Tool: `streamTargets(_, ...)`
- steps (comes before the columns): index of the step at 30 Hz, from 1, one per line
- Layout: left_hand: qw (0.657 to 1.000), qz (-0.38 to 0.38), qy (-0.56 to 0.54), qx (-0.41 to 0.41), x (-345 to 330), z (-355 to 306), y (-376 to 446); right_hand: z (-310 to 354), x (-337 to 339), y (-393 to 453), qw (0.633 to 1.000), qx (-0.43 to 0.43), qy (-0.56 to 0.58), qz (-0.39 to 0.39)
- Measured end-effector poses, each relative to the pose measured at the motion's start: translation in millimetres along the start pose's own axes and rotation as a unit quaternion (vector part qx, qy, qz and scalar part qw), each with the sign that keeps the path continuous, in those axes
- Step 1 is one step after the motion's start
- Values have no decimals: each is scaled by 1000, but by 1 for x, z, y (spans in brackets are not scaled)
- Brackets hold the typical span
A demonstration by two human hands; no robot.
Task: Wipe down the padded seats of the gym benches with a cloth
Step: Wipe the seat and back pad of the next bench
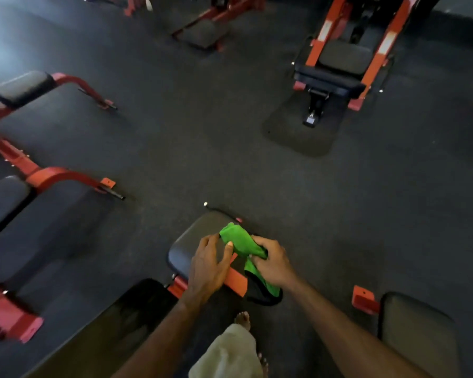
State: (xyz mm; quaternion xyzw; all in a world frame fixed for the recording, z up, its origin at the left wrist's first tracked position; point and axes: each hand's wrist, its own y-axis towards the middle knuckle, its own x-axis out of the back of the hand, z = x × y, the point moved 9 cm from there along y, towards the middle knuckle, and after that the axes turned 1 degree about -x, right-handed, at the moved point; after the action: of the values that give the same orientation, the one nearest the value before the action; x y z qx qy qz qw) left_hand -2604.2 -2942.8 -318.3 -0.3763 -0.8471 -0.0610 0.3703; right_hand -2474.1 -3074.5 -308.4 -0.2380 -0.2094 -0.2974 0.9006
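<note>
Hands meet over the black seat pad: right hand grips the green cloth, left hand pinches its edge.

A person stands over a black padded seat on a red bench frame. Both hands hold a green cloth just above the seat. The left hand pinches one side of the cloth with its thumb and fingers. The right hand is curled around the other side, and the rest of the cloth hangs down below it. Bare toes show on the dark floor. More red benches with black pads stand at the left and far off.
</note>
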Motion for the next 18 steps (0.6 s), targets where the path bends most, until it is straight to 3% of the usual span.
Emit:
streamTargets(7, 998, -11, -39, -54, -20, -68, 96, 9, 90, 73, 999, 8, -8, -44)
streamTargets(13, 996, -42, -46, -68, -36, -109, 185, 0, 141, 167, 999, 22, -15, -23)
streamTargets(18, 997, -68, -34, -30, -68, -122, 269, -15, 174, 264, 999, 39, -11, 17)
